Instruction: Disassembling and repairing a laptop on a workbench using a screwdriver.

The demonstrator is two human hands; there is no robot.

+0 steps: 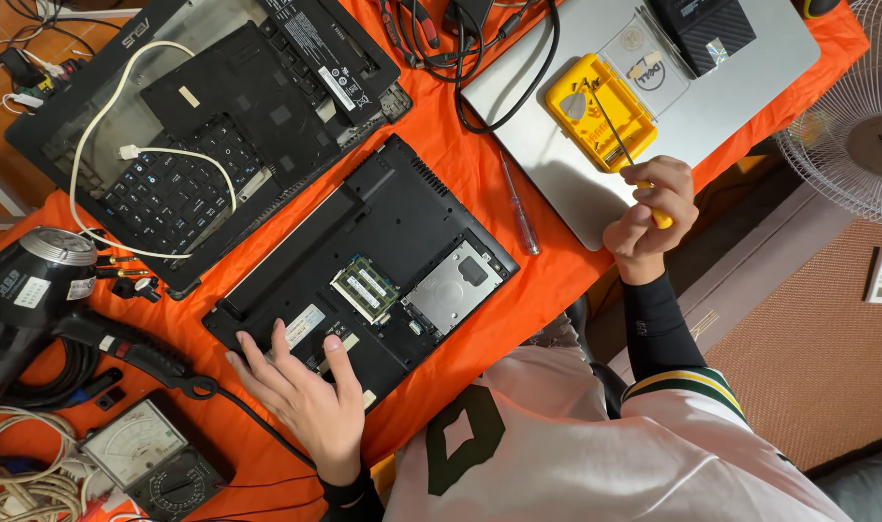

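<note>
Item: black laptop [364,266], underside up, centre of frame, memory and drive bays uncovered; likely rigid, fairly heavy, exposed boards fragile, best gripped by the casing edges. Left hand [301,391] lies flat and open on its near edge, grasping nothing. Right hand [649,213] closed around a yellow-handled screwdriver [620,135]. Surface: orange cloth [480,319], crowded; fan [852,116] right

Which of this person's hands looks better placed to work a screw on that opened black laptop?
Probably the right hand: it already grips the yellow-handled screwdriver, over the yellow parts box. The left hand lies flat on the open laptop, steadying it, holding no tool.
</note>
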